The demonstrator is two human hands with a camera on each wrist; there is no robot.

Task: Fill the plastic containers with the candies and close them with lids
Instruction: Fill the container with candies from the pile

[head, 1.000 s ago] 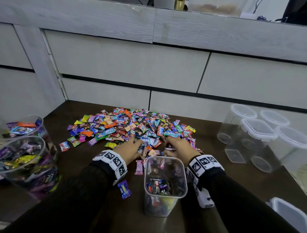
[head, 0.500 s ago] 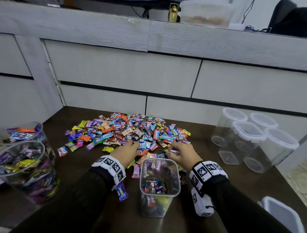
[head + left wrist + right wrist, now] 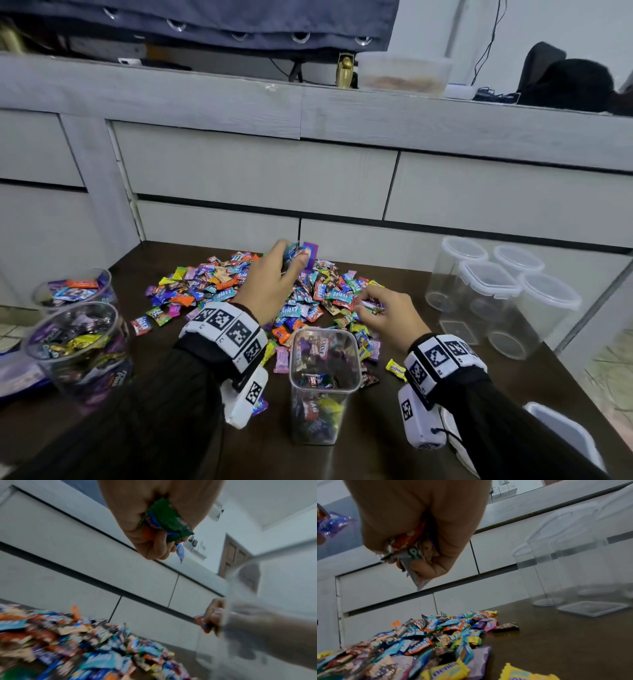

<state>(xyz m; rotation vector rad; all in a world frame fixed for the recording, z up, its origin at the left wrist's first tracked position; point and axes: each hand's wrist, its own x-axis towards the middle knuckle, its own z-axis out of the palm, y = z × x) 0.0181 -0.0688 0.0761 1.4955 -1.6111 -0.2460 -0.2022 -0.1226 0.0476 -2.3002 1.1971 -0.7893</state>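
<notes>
A heap of wrapped candies (image 3: 260, 291) (image 3: 423, 635) covers the middle of the dark table (image 3: 428, 394). In front of it stands an open square plastic container (image 3: 323, 383), partly filled. My left hand (image 3: 291, 260) (image 3: 164, 534) is raised above the heap and grips a fistful of candies, green and blue wrappers showing. My right hand (image 3: 368, 306) (image 3: 412, 555) is lifted just over the heap's right edge and grips several candies too. Four empty lidded containers (image 3: 493, 291) (image 3: 573, 561) stand at the right.
Two round containers full of candies (image 3: 75, 339) stand at the left edge. Another white-rimmed container (image 3: 561, 431) sits at the near right corner. Loose candies (image 3: 395, 368) lie around the open container. Grey drawer fronts (image 3: 260, 178) rise behind the table.
Both hands closed on candies in the heap and lifted, the left one higher. The head view has tipped upward.
</notes>
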